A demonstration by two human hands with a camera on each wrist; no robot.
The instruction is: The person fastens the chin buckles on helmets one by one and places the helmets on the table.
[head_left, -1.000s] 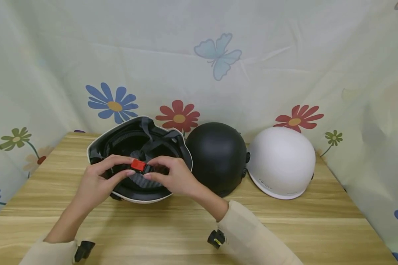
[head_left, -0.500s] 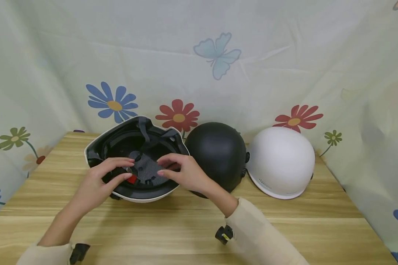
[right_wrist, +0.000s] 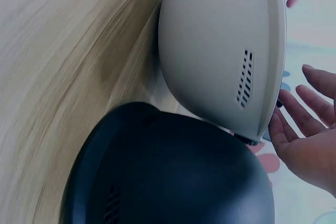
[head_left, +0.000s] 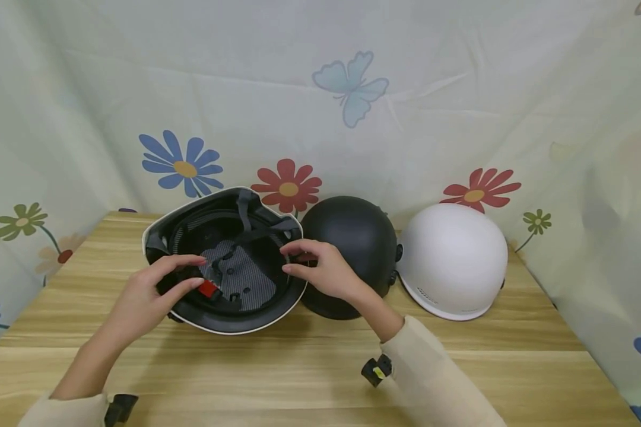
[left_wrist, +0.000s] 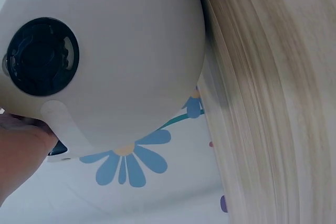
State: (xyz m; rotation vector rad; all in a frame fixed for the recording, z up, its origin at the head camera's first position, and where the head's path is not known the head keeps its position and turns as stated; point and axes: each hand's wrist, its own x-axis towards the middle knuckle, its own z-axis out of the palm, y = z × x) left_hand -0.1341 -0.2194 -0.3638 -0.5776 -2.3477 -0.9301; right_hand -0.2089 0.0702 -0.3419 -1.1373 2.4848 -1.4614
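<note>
An upturned white helmet (head_left: 234, 323) lies on the table, its dark padded inside facing up. Inside it rests a red strap buckle (head_left: 208, 289), near the left side; a black chin strap (head_left: 244, 214) crosses the far part. My left hand (head_left: 141, 299) is over the left rim, thumb and fingers apart, the thumb tip by the buckle. The left wrist view shows this hand (left_wrist: 23, 156) beside the white shell with its round black knob (left_wrist: 43, 56). At the right rim, my right hand (head_left: 324, 270) has its thumb and fingers spread apart, holding nothing.
A black helmet (head_left: 347, 243) stands dome up just right of the upturned one, behind my right hand. Further right is another white helmet (head_left: 454, 261), dome up. The wooden table (head_left: 278, 379) meets a flowered cloth backdrop (head_left: 406, 136).
Both hands have let go of the red buckle and its black mate, which dropped into the helmet. My right hand moved right to the rim; the helmet has turned slightly.
</note>
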